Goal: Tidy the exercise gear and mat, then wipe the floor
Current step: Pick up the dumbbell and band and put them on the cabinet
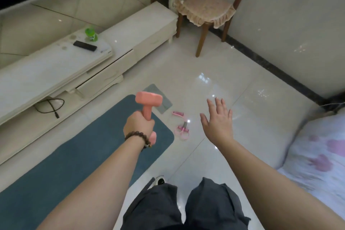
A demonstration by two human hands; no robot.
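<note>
The left hand (139,127) grips a pink dumbbell (148,105) by its bar, lifted above the mat (74,155) seemingly for stowing, while the right hand (217,118), fingers spread and empty, reaches toward what may be a pink pull-rope (182,129) on the floor (233,89).

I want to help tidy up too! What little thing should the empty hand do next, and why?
Probably reach down and pick up the pink stretchy exerciser from the floor. The left hand already grips the pink dumbbell, the right hand is open above the floor near it, and it lies loose beside the blue mat.
</note>
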